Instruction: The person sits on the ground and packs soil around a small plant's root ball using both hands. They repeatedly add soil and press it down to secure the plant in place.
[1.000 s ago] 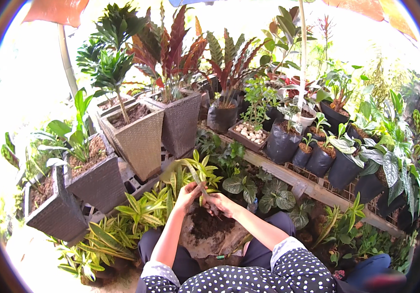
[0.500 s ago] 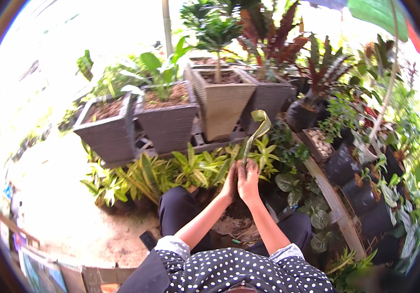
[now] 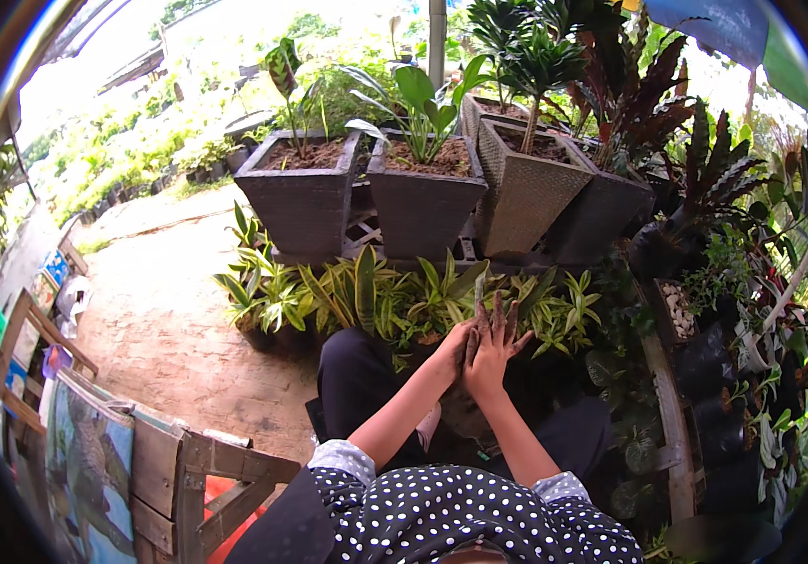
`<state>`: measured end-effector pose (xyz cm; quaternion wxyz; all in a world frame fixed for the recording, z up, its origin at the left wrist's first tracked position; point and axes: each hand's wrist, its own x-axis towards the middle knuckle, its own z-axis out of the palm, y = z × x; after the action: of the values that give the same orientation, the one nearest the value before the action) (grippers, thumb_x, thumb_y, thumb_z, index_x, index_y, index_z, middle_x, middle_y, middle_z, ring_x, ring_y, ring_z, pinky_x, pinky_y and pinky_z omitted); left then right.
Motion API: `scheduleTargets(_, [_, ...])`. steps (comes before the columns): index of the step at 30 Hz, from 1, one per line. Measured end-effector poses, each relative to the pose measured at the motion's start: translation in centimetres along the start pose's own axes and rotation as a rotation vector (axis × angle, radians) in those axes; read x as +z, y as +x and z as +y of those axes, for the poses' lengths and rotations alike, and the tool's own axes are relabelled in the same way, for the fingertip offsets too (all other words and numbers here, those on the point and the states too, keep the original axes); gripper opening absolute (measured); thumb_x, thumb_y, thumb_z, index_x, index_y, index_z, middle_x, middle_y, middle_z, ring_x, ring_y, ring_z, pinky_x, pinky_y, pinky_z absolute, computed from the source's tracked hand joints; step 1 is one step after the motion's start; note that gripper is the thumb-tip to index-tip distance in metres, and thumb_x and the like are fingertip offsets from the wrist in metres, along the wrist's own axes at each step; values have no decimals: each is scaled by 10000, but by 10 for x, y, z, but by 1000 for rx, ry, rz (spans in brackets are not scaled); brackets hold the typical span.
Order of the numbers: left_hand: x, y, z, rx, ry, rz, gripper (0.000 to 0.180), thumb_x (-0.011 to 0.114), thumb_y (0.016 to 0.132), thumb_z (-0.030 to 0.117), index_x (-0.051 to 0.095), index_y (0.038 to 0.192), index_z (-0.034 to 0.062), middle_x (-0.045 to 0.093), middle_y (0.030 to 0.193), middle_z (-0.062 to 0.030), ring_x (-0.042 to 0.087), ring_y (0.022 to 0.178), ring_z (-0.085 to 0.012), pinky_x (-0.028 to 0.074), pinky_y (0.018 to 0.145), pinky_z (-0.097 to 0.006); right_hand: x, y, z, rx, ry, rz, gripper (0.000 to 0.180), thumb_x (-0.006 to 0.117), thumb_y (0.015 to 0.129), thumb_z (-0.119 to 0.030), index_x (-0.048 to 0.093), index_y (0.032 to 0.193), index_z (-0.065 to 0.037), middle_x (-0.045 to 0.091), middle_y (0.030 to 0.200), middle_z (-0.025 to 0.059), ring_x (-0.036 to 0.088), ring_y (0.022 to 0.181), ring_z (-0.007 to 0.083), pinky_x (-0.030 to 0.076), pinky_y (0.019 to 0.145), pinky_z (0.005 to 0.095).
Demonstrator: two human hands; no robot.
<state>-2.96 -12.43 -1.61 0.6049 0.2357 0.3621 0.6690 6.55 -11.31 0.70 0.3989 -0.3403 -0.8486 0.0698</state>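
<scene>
My two hands meet in front of my knees, dark soil on the fingers. My right hand (image 3: 489, 354) has its fingers stretched and spread, pointing away from me. Against its inner side presses my left hand (image 3: 455, 350), its fingers mostly hidden behind the right. A thin pale strip (image 3: 480, 288) stands up above the fingers; whether it is a leaf seen edge-on or a fingertip I cannot tell. Just beyond the hands grow low yellow-green striped plants (image 3: 441, 289), with a broad upright snake plant leaf (image 3: 364, 282) left of them.
Tall tapered planters (image 3: 428, 202) with soil and plants line the far side. On the right, a wooden plank (image 3: 674, 442) borders black bags (image 3: 719, 423) of plants and a box of pale pebbles (image 3: 678, 312). Brick paving (image 3: 178, 329) lies left, near a wooden frame (image 3: 235, 465).
The view has shifted left, so the planters appear farther right. The curled leaf that stood up between my hands no longer shows in that form. My right fingers have spread apart.
</scene>
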Motion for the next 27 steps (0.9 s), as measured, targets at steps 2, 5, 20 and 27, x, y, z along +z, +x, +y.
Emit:
scheduleTargets(2, [-2,-4,0,-19,-146,66,361,450,940,323,563,1156,57,604,1053,-37,564,934,-155,458,785,-281,5,-2,1,-41,232,102,420,327,952,-228,401,1348,-107,217,1479,138,78,1379,389,-37,1036,621])
scheduleTargets(5, [19,-16,28,-131,-358,64,446,467,916,443,566,1138,68,600,1068,-29,562,962,-175,450,835,-322,3,5,1,-50,547,250,448,298,966,-288,368,1376,-123,152,1488,185,34,1374,419,-24,1030,632])
scheduleTargets(20, [-9,-4,-10,-49,-440,-86,415,449,944,337,489,1242,51,547,1203,-100,537,1080,-227,444,916,-350,-4,-14,-3,-72,23,105,500,377,920,-265,324,1408,-174,123,1493,186,21,1372,429,-95,1000,654])
scheduleTargets(27, [-12,17,-24,-38,-897,-863,422,434,952,290,437,1279,22,492,1282,-114,502,1140,-237,421,961,-347,-25,-9,-8,-199,-96,297,449,473,890,-315,452,1333,-247,159,1482,194,28,1367,439,-70,1010,652])
